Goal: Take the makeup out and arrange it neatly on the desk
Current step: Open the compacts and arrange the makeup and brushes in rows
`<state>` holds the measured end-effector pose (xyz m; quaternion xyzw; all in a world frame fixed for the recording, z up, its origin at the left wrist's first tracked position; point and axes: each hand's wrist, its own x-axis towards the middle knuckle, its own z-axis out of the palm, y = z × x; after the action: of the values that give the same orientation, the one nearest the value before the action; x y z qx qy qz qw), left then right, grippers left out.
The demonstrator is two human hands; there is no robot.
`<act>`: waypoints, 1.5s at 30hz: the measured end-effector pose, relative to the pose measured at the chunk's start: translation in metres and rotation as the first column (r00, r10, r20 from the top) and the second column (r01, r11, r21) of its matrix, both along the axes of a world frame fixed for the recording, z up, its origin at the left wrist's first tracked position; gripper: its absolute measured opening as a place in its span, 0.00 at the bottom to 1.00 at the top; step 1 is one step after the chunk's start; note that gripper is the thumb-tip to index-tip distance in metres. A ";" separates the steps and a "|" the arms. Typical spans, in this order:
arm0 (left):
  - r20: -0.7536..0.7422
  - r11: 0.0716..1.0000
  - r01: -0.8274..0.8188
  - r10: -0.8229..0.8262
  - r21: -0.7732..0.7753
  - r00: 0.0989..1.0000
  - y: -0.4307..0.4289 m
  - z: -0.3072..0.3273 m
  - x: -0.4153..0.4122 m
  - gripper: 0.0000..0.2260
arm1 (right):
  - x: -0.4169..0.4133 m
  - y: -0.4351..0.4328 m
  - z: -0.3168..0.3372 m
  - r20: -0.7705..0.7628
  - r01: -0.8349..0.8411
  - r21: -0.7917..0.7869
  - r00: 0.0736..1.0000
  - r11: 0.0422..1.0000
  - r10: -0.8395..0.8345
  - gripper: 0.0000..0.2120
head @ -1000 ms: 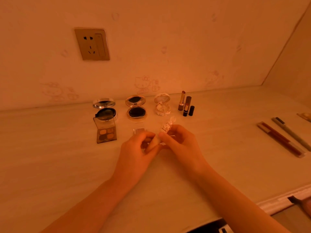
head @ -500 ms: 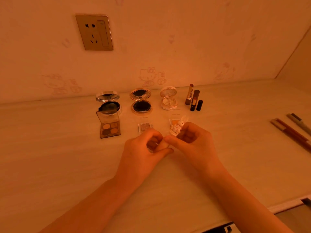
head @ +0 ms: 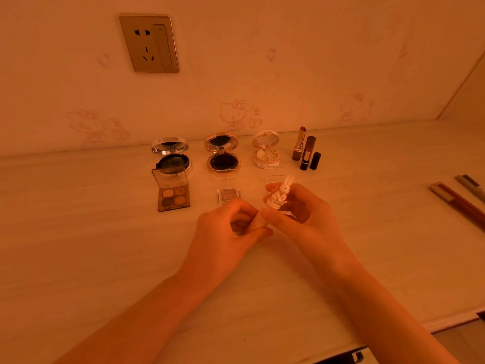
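- Gripping a rabbit-topped lipstick (head: 278, 197), the right hand (head: 301, 219) has drawn slightly from the left hand (head: 231, 229), which pinches its pale tube (head: 256, 222).
- Uncapping seems underway; the row on the desk (head: 78, 232) waits.

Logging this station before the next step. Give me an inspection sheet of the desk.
Surface: pale desk, dim orange light.
Job's things: three open compacts, eyeshadow palette, small glitter pan, three lipsticks in rows; rabbit-topped item in hand.
Clutter: pencils at right.
Grippers: left hand and right hand both gripping the rabbit-topped item.
Cables: nothing seen.
Surroundings: wall socket, cartoon wallpaper.
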<state>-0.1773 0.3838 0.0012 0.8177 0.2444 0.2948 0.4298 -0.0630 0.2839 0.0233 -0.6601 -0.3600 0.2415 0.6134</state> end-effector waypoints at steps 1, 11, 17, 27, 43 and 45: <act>-0.007 1.000 -0.001 0.001 0.004 1.000 0.000 0.000 0.000 0.12 | 0.000 0.001 0.000 -0.001 0.025 0.000 1.000 1.000 -0.025 0.14; -0.026 1.000 -0.022 0.022 0.002 0.999 0.003 -0.002 0.001 0.12 | 0.002 0.000 -0.003 -0.091 -0.010 0.090 0.996 0.996 0.018 0.17; -0.038 0.999 0.006 -0.005 0.032 0.999 0.002 -0.002 0.001 0.11 | 0.000 0.000 -0.003 0.033 0.051 0.040 0.998 0.998 -0.052 0.19; -0.040 0.998 0.018 -0.015 0.055 0.999 0.001 -0.002 0.001 0.12 | -0.002 -0.001 -0.003 0.022 0.067 0.075 0.997 0.995 -0.068 0.20; -0.033 0.997 0.006 -0.003 0.072 0.999 0.002 -0.002 0.001 0.12 | -0.002 -0.003 0.000 0.021 0.045 0.094 0.999 0.995 -0.047 0.22; -0.031 0.998 0.008 -0.006 0.068 0.999 0.002 -0.002 0.000 0.12 | -0.002 -0.003 0.000 -0.008 0.043 0.102 0.999 0.994 -0.042 0.23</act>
<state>-0.1769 0.3857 -0.0004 0.8372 0.2379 0.2886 0.3990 -0.0647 0.2808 0.0229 -0.6346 -0.3562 0.2115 0.6524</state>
